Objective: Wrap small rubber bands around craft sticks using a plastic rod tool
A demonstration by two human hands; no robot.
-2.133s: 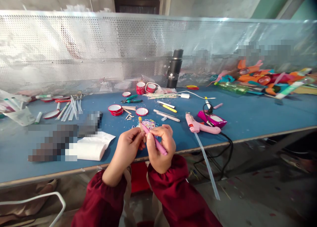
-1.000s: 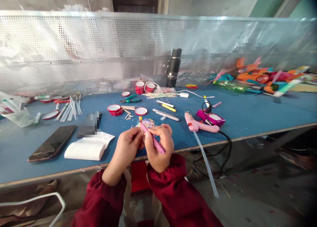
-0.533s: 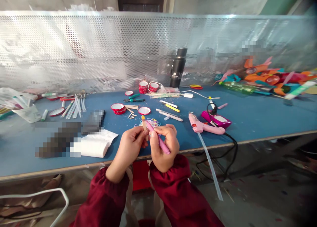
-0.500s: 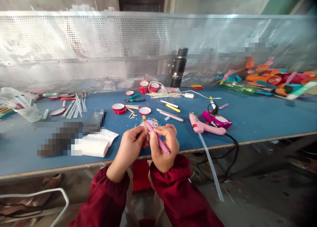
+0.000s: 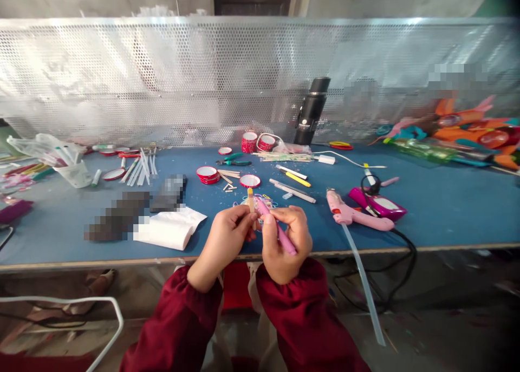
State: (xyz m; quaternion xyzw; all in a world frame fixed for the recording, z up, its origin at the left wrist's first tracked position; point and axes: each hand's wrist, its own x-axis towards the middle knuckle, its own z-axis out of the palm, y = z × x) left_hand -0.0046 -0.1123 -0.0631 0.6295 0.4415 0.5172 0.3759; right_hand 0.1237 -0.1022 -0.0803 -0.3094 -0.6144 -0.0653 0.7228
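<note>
Wooden stick (image 5: 251, 201), yellow end up, near upright, pinched by the left hand (image 5: 226, 236); pink pen (image 5: 286, 240) slants toward it, clamped in the right hand (image 5: 286, 266). Hands close together, can't tell if fingertips touch. Change: a second ago the pen tip overlaps the stick just under the yellow end; now it sits just right of the stick, seemingly off it, more of the stick's face showing. Reads as a break in pen contact, stick not released. View also swings left; both grips look unchanged. Just beyond the hands: heap of small coloured loops (image 5: 270, 200), then a red-rimmed lid (image 5: 249, 181), stacked red lids (image 5: 207, 175) and loose sticks (image 5: 229, 173) farther left. Right of the hands, pink glue gun (image 5: 345, 211) on the table (image 5: 450, 215); beyond and right, yellow marker (image 5: 298, 178). Left of the hands, white tissue (image 5: 168, 230). Black flask (image 5: 311, 113) well beyond.
</note>
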